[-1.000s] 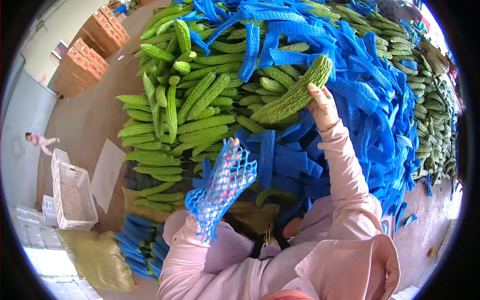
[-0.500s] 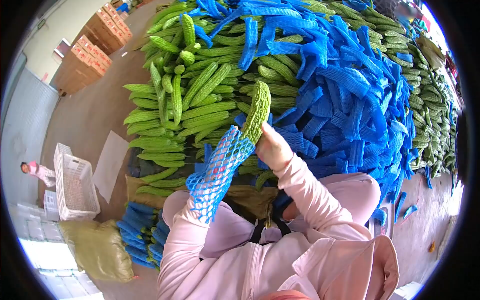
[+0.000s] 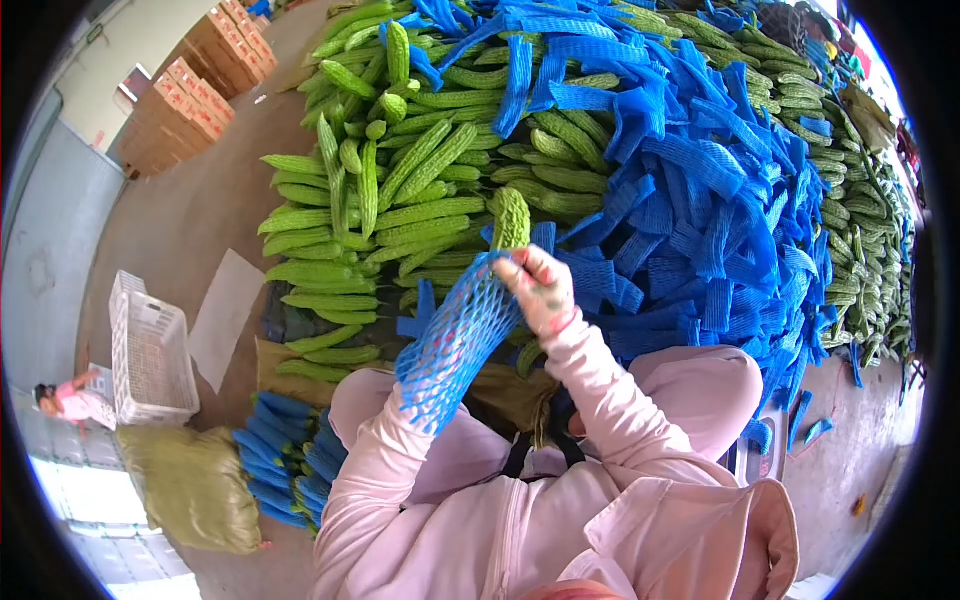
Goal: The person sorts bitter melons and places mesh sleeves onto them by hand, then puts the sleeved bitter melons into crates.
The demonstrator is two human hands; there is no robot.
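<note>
A knobbly green bitter melon (image 3: 511, 218) stands nearly upright in front of me, its lower part hidden by my hands and the netting. My left hand (image 3: 476, 298) is inside a blue foam net sleeve (image 3: 432, 385), which stretches over the fingers and down past the wrist. Through the mesh, that hand looks closed around the melon's lower end, though its fingers are partly hidden. My right hand (image 3: 543, 290) pinches the sleeve's upper rim against the melon, thumb and fingers together.
Bitter melons (image 3: 425, 232) lie in rows ahead, beside a heap of blue foam nets (image 3: 700, 200). Netted melons (image 3: 275, 455) are stacked at my left near a stuffed sack (image 3: 190, 490). A white crate (image 3: 155, 370), a small person (image 3: 75, 400) and cartons (image 3: 175, 120) are farther left.
My right hand has shifted from the melon's side to the sleeve's rim. Less of the melon shows above my hands now, and it stands more upright. The small person has moved lower in view.
</note>
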